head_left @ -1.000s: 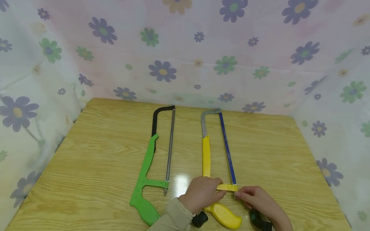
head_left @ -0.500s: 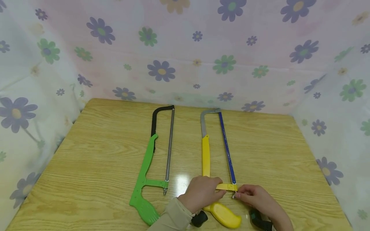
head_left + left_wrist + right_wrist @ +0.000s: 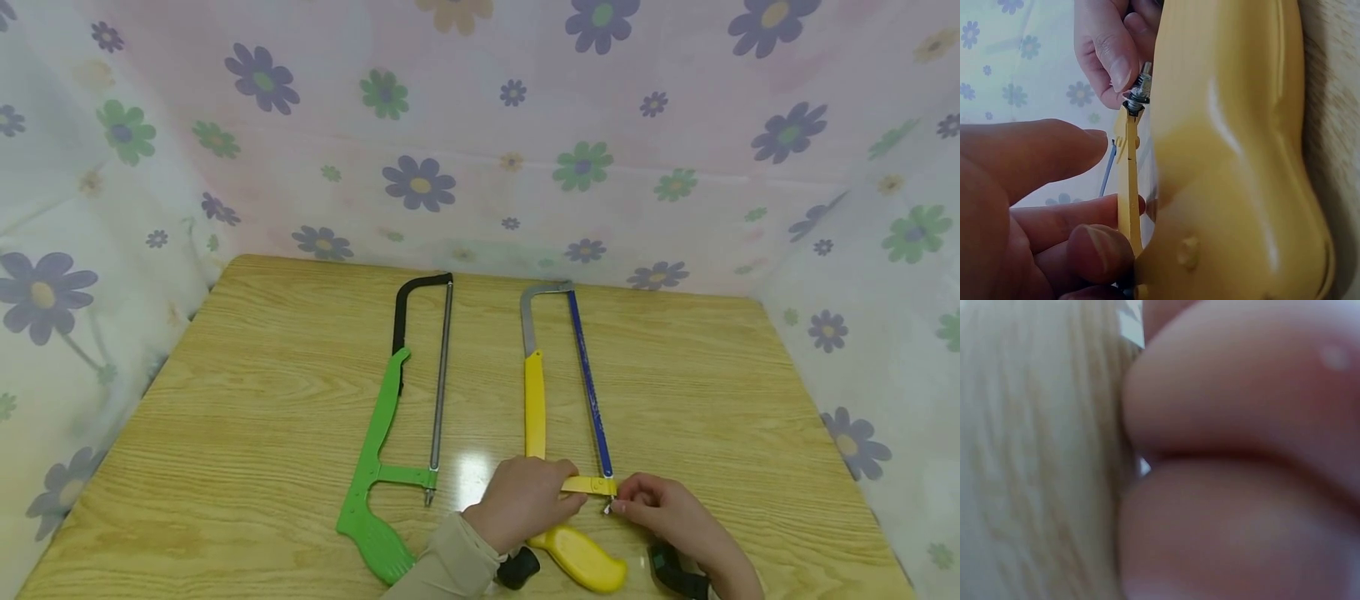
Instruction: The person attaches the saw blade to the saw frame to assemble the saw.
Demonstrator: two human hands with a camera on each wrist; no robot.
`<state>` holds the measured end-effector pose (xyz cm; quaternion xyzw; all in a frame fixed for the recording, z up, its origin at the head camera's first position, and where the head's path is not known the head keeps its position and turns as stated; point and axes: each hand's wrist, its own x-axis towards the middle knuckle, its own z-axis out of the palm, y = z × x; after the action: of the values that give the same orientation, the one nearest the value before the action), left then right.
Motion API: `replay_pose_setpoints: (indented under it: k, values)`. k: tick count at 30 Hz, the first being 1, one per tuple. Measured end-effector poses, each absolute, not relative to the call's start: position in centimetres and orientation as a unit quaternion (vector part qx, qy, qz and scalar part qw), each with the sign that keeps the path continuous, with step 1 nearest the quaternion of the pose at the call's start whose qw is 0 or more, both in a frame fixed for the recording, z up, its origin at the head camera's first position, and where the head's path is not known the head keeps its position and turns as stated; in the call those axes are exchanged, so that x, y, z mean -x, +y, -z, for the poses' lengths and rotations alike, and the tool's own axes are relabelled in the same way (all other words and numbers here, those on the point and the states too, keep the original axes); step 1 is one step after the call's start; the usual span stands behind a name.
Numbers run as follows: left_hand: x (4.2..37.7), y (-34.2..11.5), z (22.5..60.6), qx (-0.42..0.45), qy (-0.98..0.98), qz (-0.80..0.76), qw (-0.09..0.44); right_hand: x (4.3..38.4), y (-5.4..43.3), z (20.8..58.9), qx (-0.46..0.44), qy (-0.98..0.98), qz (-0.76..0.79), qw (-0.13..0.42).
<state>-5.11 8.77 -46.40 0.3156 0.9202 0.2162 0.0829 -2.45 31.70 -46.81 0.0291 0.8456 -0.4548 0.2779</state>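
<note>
A yellow hacksaw (image 3: 535, 404) with a grey front bow and a blue blade (image 3: 590, 383) lies on the wooden table, its handle (image 3: 587, 562) toward me. My left hand (image 3: 525, 500) grips its frame, fingers curled around the yellow crosspiece (image 3: 1127, 187). At the crosspiece's outer end, my right hand (image 3: 672, 512) pinches the metal wing nut (image 3: 1140, 92) between thumb and fingertips. That nut sits on the threaded stud behind the blade's near end. In the right wrist view the fingers (image 3: 1229, 394) fill the picture, blurred, and hide most of the nut.
Left of the yellow saw lies a green hacksaw (image 3: 381, 417) with a black bow and a grey blade (image 3: 442, 375). Flower-print cloth (image 3: 480, 125) hangs behind the table (image 3: 262, 400) and along both sides. Dark wrist cameras show under both wrists.
The right thumb and fingertips have shifted slightly at the wing nut, which has turned and shows more in the head view. The left hand and both saws stay put.
</note>
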Motion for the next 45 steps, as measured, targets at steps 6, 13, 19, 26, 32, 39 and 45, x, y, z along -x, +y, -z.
replay_pose_setpoints:
  k: [6, 13, 19, 26, 32, 39, 45]
  values:
    - [5.04, 8.82, 46.43, -0.32, 0.92, -0.214, 0.072, 2.37, 31.83, 46.9, -0.027, 0.839, 0.462, 0.286]
    - [5.05, 8.75, 46.37, -0.318, 0.922, -0.209, 0.072, 2.42, 31.84, 46.93, -0.026, 0.838, 0.464, 0.286]
    - [5.06, 8.75, 46.47, -0.312, 0.922, -0.213, 0.078, 2.51, 31.93, 46.93, -0.023, 0.834, 0.467, 0.295]
    - [5.11, 8.8, 46.62, -0.315, 0.922, -0.214, 0.074, 2.5, 32.0, 46.87, -0.023, 0.835, 0.46, 0.3]
    - [5.17, 8.77, 46.51, -0.319, 0.921, -0.214, 0.072, 2.52, 31.91, 46.77, -0.025, 0.842, 0.45, 0.297]
    - [5.13, 8.74, 46.49, -0.323, 0.92, -0.212, 0.066, 2.53, 31.73, 46.51, -0.019, 0.848, 0.44, 0.295]
    - [5.09, 8.78, 46.43, -0.324, 0.92, -0.21, 0.064, 2.59, 31.65, 46.31, -0.017, 0.845, 0.444, 0.297]
